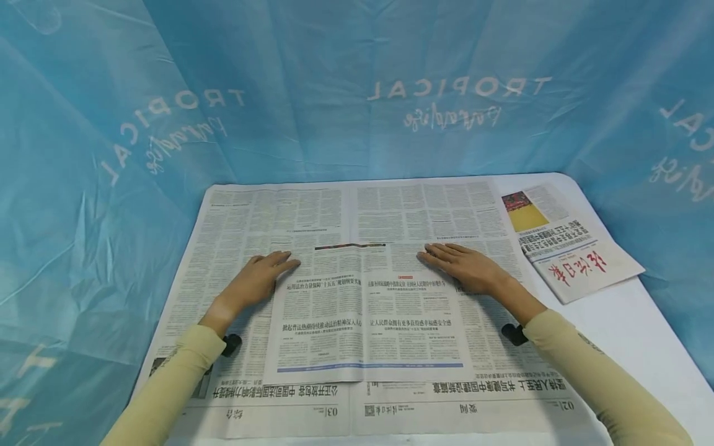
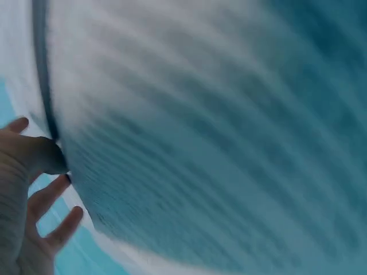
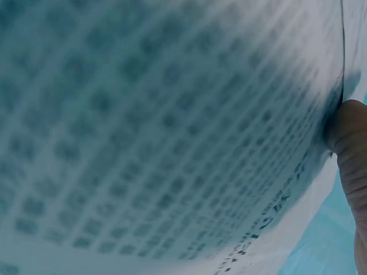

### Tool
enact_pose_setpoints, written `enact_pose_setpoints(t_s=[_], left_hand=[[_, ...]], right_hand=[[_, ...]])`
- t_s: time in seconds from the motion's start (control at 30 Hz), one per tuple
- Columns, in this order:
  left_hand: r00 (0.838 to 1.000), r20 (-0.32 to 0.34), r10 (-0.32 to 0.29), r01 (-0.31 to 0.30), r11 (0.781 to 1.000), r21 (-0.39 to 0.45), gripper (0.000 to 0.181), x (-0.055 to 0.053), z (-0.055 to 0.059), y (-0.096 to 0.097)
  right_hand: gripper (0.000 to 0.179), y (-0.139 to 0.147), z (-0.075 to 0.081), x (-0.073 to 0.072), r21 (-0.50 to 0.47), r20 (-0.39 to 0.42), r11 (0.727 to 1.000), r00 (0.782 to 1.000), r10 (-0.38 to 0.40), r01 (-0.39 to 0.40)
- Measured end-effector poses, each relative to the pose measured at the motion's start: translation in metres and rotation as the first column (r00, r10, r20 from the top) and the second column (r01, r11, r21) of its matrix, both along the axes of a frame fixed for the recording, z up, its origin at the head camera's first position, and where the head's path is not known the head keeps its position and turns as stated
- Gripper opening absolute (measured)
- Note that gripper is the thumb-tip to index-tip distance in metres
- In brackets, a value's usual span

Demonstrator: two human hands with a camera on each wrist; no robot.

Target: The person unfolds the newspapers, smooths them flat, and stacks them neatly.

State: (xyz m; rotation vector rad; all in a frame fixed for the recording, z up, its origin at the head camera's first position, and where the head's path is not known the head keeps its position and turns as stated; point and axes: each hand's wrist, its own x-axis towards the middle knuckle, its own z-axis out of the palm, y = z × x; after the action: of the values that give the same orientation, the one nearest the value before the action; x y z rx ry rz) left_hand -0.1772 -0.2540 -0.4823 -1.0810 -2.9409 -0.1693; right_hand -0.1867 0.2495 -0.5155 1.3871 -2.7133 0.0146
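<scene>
A smaller newspaper sheet point(image 1: 318, 347) lies on a larger spread-out newspaper point(image 1: 223, 217), with a crease down its middle and a coloured strip along its top edge. My left hand point(image 1: 258, 277) is at the small sheet's upper left corner. In the left wrist view its thumb point(image 2: 49, 154) touches a paper edge and the other fingers are spread. My right hand point(image 1: 465, 266) rests at the upper right edge, fingers fairly straight and pointing inward. Its thumb point(image 3: 350, 129) meets a paper edge in the right wrist view; its other fingers are hidden there.
On the right of the white table point(image 1: 630, 316) lies a folded newspaper point(image 1: 574, 248) with red lettering and a yellow picture. Blue printed curtain sheeting point(image 1: 346, 56) hangs behind the table and at both sides. A dark wrist device point(image 1: 513, 334) shows by the right sleeve.
</scene>
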Motion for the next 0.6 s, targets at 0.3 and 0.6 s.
enact_pose_setpoints(t_s=[0.3,0.6], left_hand=[[0.988,-0.128,-0.092,0.064,0.975,-0.213,0.050,-0.001,0.001,-0.002],[0.994,-0.085,-0.070,0.055,0.984,-0.169,0.056,0.002,0.001,-0.004]], right_hand=[[0.067,0.002,-0.007,0.001,0.058,-0.096,0.998,0.995,0.027,-0.021],[0.047,0.009,-0.014,0.001,0.029,-0.148,0.998,0.988,0.052,-0.048]])
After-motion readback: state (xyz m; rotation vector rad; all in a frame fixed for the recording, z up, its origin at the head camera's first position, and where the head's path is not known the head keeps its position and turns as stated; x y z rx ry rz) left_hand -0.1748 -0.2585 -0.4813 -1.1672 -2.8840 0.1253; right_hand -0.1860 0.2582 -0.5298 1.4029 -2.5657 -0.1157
